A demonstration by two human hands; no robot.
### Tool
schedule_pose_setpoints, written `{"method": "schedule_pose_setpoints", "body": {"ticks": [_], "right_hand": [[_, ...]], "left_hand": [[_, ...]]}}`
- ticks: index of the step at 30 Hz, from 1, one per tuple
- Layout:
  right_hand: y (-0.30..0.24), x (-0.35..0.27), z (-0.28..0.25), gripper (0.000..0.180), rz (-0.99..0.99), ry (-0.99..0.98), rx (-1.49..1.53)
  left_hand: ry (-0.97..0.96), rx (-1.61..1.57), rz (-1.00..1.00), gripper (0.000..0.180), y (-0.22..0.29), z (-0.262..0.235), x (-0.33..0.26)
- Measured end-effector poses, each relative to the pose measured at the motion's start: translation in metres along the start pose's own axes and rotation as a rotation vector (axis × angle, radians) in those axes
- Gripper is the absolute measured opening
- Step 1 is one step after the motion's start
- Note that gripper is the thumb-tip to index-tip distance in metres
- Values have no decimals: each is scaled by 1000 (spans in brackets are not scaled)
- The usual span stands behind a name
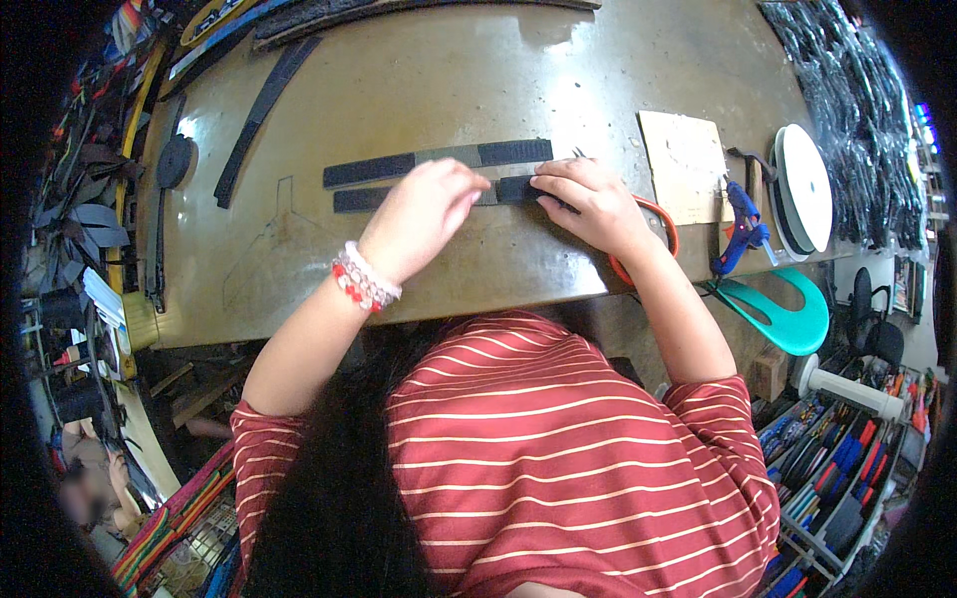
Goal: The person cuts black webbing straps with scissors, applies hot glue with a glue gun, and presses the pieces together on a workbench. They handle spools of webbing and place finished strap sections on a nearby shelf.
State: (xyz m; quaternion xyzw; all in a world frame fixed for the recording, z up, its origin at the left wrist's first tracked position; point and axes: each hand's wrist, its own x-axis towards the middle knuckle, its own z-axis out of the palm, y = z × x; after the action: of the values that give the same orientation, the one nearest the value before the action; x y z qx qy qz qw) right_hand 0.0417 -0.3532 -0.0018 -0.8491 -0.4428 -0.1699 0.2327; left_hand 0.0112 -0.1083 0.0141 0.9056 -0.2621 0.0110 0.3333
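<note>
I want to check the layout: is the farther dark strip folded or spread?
Spread: the farther dark strip lies lengthwise on the table, black ends apart, grey between.

Tabletop (399, 95): smooth, glossy on my screen
Near strip (359, 201): matt cloth, I judge
Reel (805, 184): smooth plastic
Bundles (852, 120): crinkled, glossy film

A blue glue gun (742, 235) is lying near a pale board (686, 164) and a white reel (805, 184); a teal U-shaped piece (788, 330) is showing nearby.
</note>
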Motion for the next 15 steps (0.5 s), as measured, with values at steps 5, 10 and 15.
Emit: {"method": "schedule_pose_setpoints", "body": {"ticks": [5, 10, 15], "right_hand": [[1, -2, 8, 22, 30, -34, 43], [0, -3, 11, 21, 60, -61, 50], [1, -3, 10, 21, 72, -83, 66]], "left_hand": [[2, 199, 85, 19, 4, 13, -16], [-1, 222, 87, 22, 6, 15, -17], [-30, 226, 78, 25, 7, 13, -14]]}}
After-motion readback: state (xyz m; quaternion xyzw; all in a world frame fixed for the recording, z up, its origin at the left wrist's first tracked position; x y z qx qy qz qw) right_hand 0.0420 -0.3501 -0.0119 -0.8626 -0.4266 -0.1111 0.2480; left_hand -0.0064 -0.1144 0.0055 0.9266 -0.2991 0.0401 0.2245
